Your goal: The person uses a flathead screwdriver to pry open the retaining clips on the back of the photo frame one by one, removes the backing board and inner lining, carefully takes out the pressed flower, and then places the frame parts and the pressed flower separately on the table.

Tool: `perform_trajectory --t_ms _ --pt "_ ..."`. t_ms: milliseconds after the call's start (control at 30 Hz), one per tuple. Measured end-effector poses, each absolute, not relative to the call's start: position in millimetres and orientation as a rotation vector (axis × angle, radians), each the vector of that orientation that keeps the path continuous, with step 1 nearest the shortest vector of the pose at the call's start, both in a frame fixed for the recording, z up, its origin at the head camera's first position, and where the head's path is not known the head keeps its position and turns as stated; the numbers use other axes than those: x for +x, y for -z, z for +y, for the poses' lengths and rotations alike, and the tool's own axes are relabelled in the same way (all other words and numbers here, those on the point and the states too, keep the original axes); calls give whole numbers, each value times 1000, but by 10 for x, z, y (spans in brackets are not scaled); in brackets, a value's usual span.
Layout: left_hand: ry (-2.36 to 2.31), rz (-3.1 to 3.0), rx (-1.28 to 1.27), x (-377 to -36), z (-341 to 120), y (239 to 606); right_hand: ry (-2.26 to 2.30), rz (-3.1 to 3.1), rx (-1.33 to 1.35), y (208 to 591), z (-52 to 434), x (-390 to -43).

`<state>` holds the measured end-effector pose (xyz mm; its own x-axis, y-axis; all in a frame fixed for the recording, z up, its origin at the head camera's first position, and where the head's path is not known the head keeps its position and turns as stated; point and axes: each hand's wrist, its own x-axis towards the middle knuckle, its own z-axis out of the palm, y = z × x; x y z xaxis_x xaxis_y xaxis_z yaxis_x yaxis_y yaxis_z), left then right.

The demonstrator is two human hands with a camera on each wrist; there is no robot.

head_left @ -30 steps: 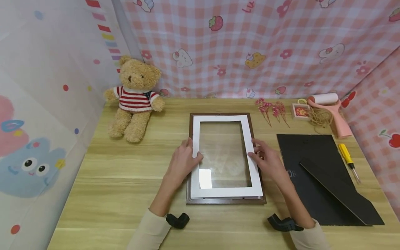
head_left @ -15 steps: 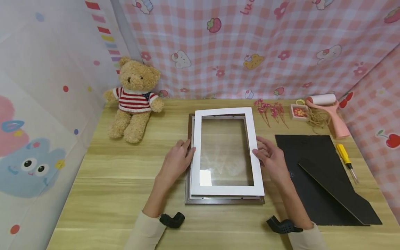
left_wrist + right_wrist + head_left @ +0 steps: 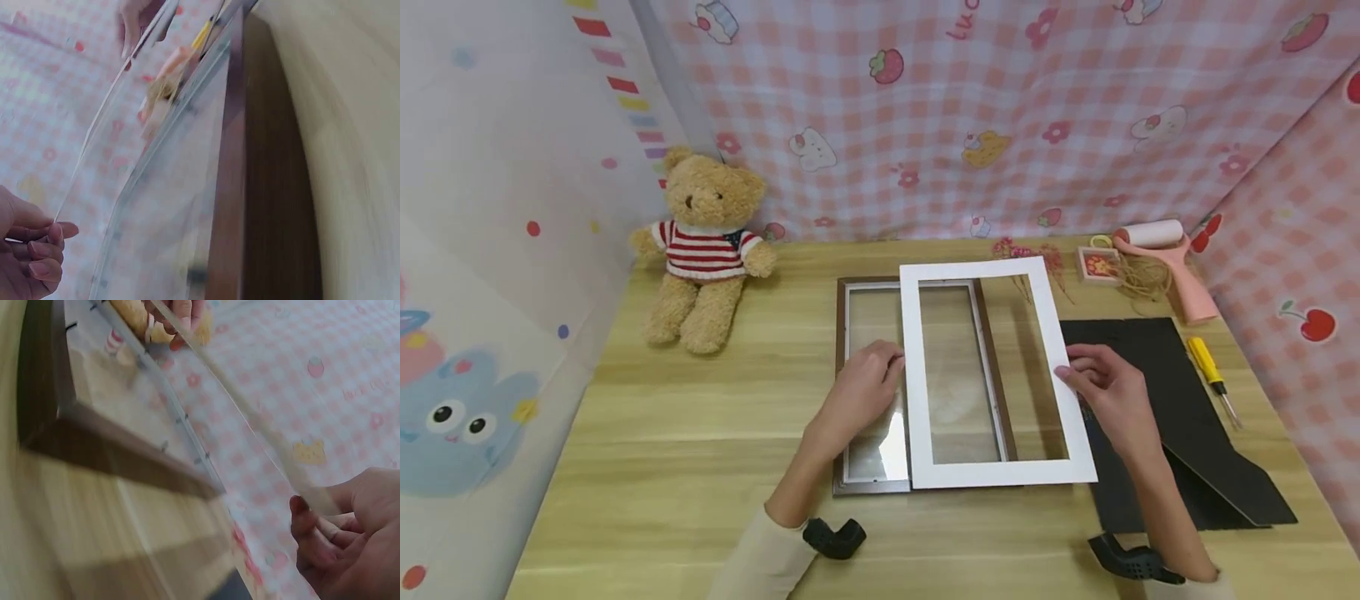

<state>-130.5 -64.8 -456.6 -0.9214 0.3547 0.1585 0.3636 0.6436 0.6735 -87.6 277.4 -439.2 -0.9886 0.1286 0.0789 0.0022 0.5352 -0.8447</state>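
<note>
A white picture mat (image 3: 1000, 475) with a rectangular window hangs a little above the table, held level by both hands. My left hand (image 3: 867, 387) pinches its left edge between thumb and fingers, seen close in the left wrist view at the mat's thin edge (image 3: 85, 140). On the opposite edge, my right hand (image 3: 1112, 398) pinches with the thumb on top and fingers below. Under the mat's left part lies a brown picture frame (image 3: 841, 333) with glass in it, flat on the table. The mat hides part of the frame's right side.
Black backing board (image 3: 1120, 337) with a folded-out stand lies at the right, beside a yellow screwdriver (image 3: 1206, 362). Farther back are pink dried flowers (image 3: 1011, 248), a small box (image 3: 1097, 265), twine (image 3: 1146, 279) and a pink lint roller (image 3: 1191, 287). A teddy bear (image 3: 707, 250) sits back left.
The white mat has risen off the picture frame and shifted right, with both hands moving along. My left hand now reaches over the frame's glass. The head view has turned slightly.
</note>
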Motion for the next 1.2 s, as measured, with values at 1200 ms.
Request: perform_trajectory --t_ms 1200 --pt "777 -3033 -784 -1460 1012 5353 -885 -3021 -179 4605 4086 -635"
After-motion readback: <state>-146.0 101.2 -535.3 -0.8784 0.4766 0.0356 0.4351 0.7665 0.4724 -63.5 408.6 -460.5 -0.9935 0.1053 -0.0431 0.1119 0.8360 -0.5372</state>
